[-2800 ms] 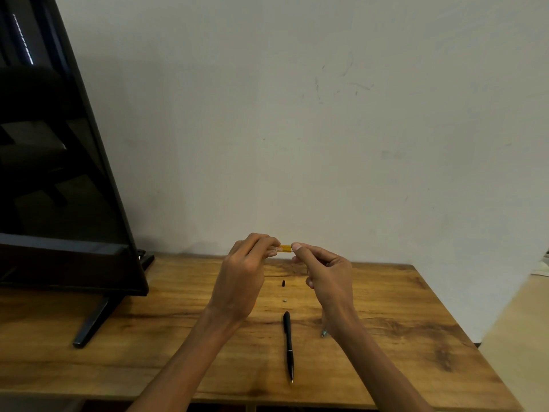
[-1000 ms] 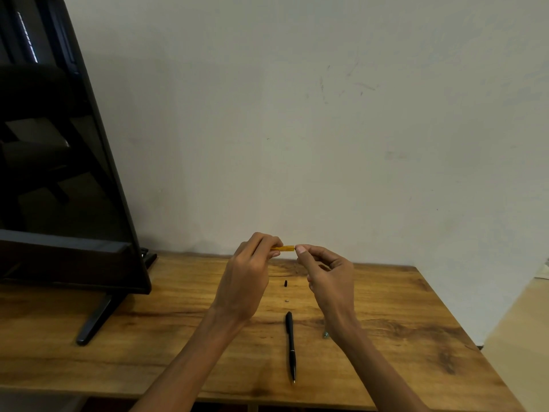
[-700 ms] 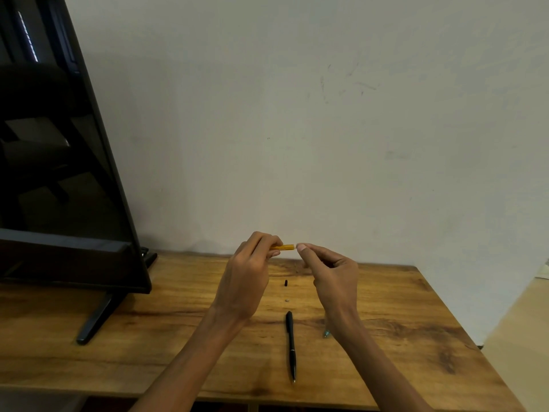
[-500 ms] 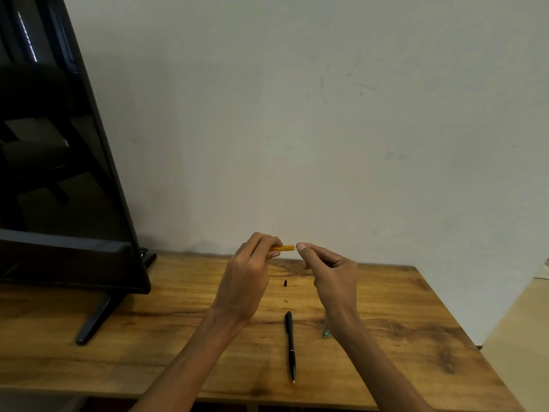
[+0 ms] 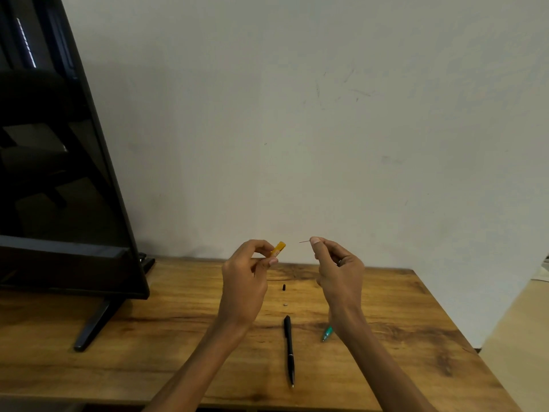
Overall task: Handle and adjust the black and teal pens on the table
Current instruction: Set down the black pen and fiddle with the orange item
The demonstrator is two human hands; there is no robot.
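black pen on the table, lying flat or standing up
Lying flat. The black pen rests full-length on the wooden table, tip toward the near edge, untouched by either hand.

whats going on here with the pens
A person holds a small yellow tube in the left hand and pinches a thin lead-like sliver in the right hand, apart above the wooden table. The black pen lies untouched; the teal pen lies partly hidden behind the right wrist.
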